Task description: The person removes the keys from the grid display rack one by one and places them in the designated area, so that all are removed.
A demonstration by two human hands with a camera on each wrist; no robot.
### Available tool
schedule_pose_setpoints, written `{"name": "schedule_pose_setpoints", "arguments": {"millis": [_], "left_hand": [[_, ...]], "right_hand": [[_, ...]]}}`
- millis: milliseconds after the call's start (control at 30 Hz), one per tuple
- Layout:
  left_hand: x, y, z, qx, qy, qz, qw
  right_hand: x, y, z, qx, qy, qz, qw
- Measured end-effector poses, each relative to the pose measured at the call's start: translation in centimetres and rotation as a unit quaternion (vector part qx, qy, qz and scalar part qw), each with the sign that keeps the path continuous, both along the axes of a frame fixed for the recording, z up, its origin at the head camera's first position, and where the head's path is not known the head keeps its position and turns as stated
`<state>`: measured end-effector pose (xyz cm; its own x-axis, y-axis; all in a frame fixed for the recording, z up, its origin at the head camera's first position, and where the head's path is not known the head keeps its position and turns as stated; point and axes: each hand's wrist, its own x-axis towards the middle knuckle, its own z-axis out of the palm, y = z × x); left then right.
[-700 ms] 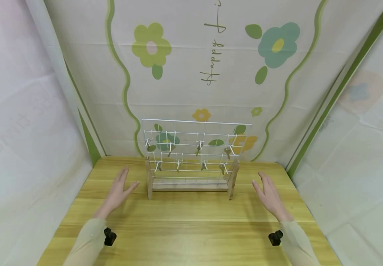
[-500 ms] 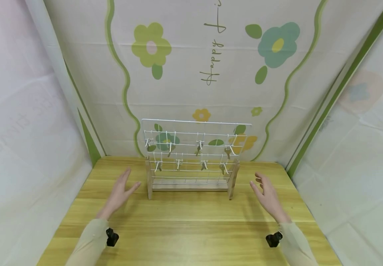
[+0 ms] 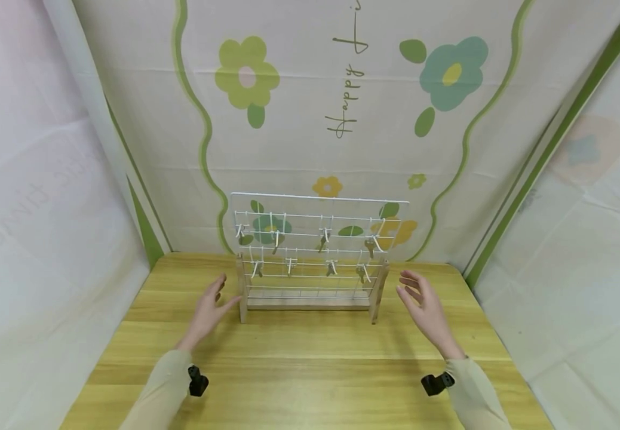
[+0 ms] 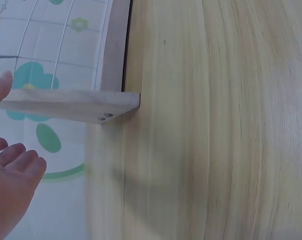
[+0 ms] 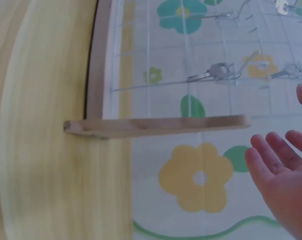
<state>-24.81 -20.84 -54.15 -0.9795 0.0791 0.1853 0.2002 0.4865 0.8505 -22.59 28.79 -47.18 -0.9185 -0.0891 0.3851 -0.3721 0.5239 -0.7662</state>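
A white wire grid rack (image 3: 321, 197) on a wooden stand (image 3: 307, 303) stands at the back of the table. Metal keys (image 5: 217, 72) hang from hooks on the grid in two rows. On the left, my left hand (image 3: 208, 315) is beside the stand, its thumb right at the left wooden post (image 4: 70, 103) in the head view. My right hand (image 3: 426, 310) hovers near the right wooden post (image 5: 161, 125), fingers relaxed and a little bent, with a gap to it. Both hands hold nothing.
The wooden table (image 3: 310, 370) stretches in front of the rack. Behind it hangs a pale cloth (image 3: 299, 149) with printed flowers, and cloth walls close in the left and right sides. A small black camera (image 3: 198, 381) is on each wrist.
Both hands have moved inward toward the rack's two sides, the left one to the right and the right one to the left. Their fingers have bent slightly; the rack has not moved.
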Motion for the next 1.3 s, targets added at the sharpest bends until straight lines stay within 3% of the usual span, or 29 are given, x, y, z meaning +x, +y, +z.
{"name": "schedule_pose_setpoints", "arguments": {"millis": [167,367,533,900,1300], "left_hand": [[-0.3,1.1,-0.2,0.028,-0.006,0.003,0.9996],[-0.8,2.4,-0.4,0.061,0.011,0.033,0.9975],[-1.0,3.2,-0.6,0.110,0.005,0.055,0.9924],[-1.4,4.3,-0.8,0.171,-0.019,0.096,0.9804],[-1.4,4.9,-0.5,0.147,-0.014,0.147,0.9780]], "right_hand": [[0.2,-1.1,1.5,-0.020,0.013,0.023,0.9995],[0.4,-2.0,2.5,-0.039,0.034,0.040,0.9978],[0.5,-2.3,3.1,-0.046,0.048,0.052,0.9964],[0.9,-2.8,4.1,-0.049,0.095,0.081,0.9910],[0.9,-3.1,4.8,-0.043,0.091,0.089,0.9910]]}}
